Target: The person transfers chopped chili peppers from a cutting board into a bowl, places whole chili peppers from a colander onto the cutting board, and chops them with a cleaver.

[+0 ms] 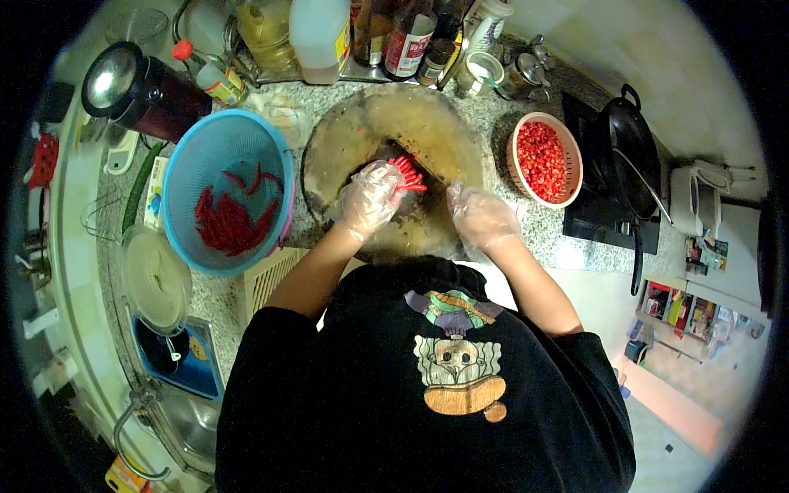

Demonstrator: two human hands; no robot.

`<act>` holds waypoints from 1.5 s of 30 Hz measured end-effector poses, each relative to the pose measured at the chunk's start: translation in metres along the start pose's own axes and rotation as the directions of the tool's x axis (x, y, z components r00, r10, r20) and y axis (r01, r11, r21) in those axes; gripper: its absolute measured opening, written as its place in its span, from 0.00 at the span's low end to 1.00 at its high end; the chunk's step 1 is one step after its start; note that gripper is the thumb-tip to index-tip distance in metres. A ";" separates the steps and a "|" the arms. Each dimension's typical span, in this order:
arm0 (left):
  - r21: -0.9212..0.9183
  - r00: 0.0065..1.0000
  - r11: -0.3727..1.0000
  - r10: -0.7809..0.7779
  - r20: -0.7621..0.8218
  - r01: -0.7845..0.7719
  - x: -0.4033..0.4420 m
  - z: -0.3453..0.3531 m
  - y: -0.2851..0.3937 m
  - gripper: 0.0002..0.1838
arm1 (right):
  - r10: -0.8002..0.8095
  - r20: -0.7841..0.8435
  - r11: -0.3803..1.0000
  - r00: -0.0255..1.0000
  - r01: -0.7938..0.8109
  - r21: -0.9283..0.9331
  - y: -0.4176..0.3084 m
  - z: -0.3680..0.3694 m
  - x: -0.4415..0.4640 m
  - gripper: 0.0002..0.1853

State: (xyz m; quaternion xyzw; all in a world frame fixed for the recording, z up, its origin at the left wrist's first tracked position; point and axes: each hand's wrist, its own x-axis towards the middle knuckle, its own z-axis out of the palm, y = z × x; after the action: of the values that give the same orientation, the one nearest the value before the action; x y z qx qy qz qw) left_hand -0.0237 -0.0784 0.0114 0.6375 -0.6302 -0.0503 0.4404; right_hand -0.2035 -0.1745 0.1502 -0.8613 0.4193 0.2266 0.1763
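Note:
A round wooden chopping board lies on the counter in front of me, wet and stained in the middle. My left hand, in a clear plastic glove, is closed over a bundle of red chili peppers on the board. Their ends stick out to the right of my fingers. My right hand, gloved too, grips a knife at the board's right side. Its dark blade points up and left, close beside the chili ends. The handle is mostly hidden in my fist.
Left of the board stands a blue colander with whole red chilies. A pink basket of chopped red chilies is on the right, before a stove with a black wok. Bottles line the back.

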 end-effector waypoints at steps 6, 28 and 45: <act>-0.040 0.998 0.998 -0.040 0.048 0.042 -0.001 0.002 -0.007 0.09 | -0.043 0.122 0.999 0.992 0.044 -0.008 0.000 0.003 0.028 0.27; -0.023 0.998 0.998 -0.053 0.022 0.053 -0.001 0.004 -0.001 0.06 | 0.008 -0.059 0.998 0.998 -0.004 0.062 -0.001 0.037 0.039 0.32; -0.081 0.994 0.991 -0.110 0.014 0.111 -0.005 0.006 -0.002 0.08 | -0.015 0.062 0.997 0.998 0.019 -0.069 0.002 0.018 0.008 0.25</act>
State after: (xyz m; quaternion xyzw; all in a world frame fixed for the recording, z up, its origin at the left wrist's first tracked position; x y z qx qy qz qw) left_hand -0.0269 -0.0772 0.0038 0.6525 -0.5935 -0.1033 0.4597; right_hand -0.2054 -0.1716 0.1309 -0.8630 0.3982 0.2660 0.1610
